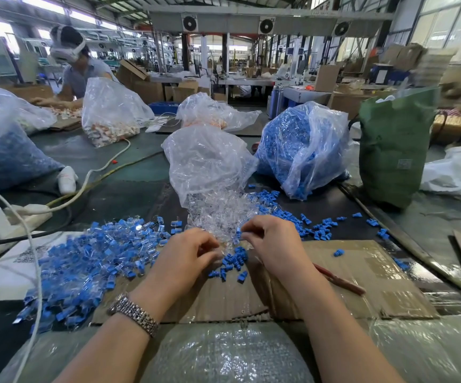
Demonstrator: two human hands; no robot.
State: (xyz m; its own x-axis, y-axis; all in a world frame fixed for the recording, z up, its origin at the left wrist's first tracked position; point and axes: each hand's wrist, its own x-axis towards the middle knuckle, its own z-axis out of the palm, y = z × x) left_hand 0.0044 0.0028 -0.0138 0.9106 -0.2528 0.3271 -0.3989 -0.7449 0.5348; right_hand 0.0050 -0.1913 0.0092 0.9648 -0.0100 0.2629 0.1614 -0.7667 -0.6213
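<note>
Clear connectors (218,214) lie in a loose heap at twelve o'clock from the hands, spilling from the mouth of a clear bag (207,161) onto the dark surface (140,172). The right hand (272,244) pinches one of them between thumb and fingertips at the heap's near edge. The left hand (192,254) has its fingers curled inward just beside it. I cannot tell whether it holds a piece, because its fingertips are blurred. Blue boots (234,262) sit in a small cluster between the two hands on cardboard (362,272), with more scattered toward two o'clock. Joined pieces (93,258) are heaped at nine o'clock.

The parts look small and slick, so a pinch too near the tip could flick one away among the scattered boots. The joined heap runs close to the loose stock, so an unfinished piece could get mixed in. A white cable (36,261) crosses that heap, and a sweep of the left forearm could snag it and drag pieces off the surface. The sagging bag could also slump and bury the boots in more connectors.
</note>
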